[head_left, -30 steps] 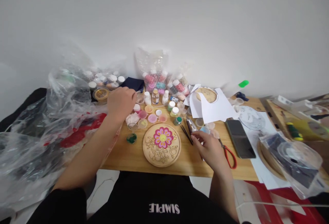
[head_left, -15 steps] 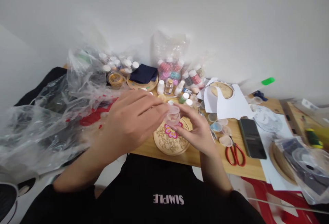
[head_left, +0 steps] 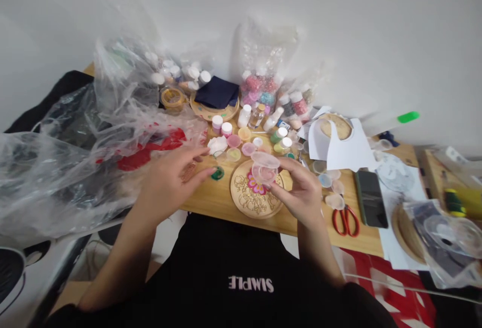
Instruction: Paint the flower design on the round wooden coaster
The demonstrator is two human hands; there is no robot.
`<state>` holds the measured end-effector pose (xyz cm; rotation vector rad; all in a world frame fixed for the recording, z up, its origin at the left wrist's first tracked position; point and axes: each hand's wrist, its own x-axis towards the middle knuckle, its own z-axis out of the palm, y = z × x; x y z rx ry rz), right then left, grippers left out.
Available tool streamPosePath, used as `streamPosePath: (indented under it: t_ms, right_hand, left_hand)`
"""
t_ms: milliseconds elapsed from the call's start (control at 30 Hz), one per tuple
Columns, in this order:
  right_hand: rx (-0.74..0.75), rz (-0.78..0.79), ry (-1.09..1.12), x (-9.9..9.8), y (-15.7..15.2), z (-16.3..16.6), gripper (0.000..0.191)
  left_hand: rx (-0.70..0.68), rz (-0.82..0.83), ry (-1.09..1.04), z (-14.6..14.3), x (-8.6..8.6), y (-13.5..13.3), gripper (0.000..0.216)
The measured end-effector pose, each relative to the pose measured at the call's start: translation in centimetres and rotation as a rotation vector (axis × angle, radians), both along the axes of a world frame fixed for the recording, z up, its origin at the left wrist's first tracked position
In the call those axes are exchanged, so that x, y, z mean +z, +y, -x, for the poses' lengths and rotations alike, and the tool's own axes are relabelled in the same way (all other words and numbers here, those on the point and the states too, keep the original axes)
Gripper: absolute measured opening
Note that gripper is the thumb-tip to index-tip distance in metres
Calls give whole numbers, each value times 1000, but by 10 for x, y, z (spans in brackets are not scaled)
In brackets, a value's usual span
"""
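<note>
The right hand (head_left: 301, 192) holds a small clear plastic cup (head_left: 264, 172) pinched in its fingertips, raised just above the upper right edge of the round wooden disc (head_left: 253, 198) with the pink flower painted on it. The cup's hinged lid (head_left: 265, 159) stands open, tilted up and back over the cup's mouth, so the opening faces up and a little toward the left hand. The left hand (head_left: 171, 180) hovers loose and half-open, fingers pointing right toward the cup but well apart from it, holding nothing; a small green pot (head_left: 217, 173) sits on the desk (head_left: 211, 200) just beyond its fingertips, between the two hands. So the cup lies to the right of the left hand and directly in the grip of the right one, which is plainly the nearer. Beyond the disc stands a cluster of small paint pots (head_left: 241, 142) in pink, yellow and white, with bottles (head_left: 258, 114) behind them. To the right of the holding hand lie loose clear lids (head_left: 333, 187), red-handled scissors (head_left: 346, 220) and a dark phone (head_left: 371, 192). Crumpled clear plastic bags (head_left: 86, 152) fill the desk's left side
</note>
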<state>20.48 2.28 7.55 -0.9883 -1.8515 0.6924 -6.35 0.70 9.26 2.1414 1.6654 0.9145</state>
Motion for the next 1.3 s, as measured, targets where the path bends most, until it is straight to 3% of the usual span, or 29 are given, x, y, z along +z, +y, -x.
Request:
streamPosePath:
  t_ms: [100, 167, 300, 433, 533, 633, 867, 1033, 1300]
  right_hand:
    - [-52, 34, -10, -10, -3, -4, 48]
    - [-69, 32, -35, -12, -3, -6, 47]
    - [-69, 14, -110, -9, -2, -5, 42]
    - [-66, -8, -147, -3, 0, 1, 41]
    - [-55, -39, -159, 5, 1, 6, 42]
    - [-1, -114, -179, 22, 1, 10, 48]
    - [69, -327, -438, 74, 5, 8, 51]
    - [92, -430, -647, 101, 8, 7, 50]
    - [143, -468, -831, 130, 7, 11, 40]
  left_hand:
    - [-12, 281, 43, 6, -33, -9, 45]
    - [4, 356, 58, 1, -51, -12, 51]
    - [110, 301, 42, -15, -74, -11, 46]
    - [94, 173, -53, -23, -81, -6, 27]
    - [19, 121, -200, -27, -74, -6, 28]
    - [-75, 110, -344, -35, -55, -7, 36]
    - [-132, -22, -393, -54, -8, -3, 40]
    - [-135, -153, -365, -57, 1, -3, 37]
    - [-150, -181, -374, -62, 4, -1, 35]
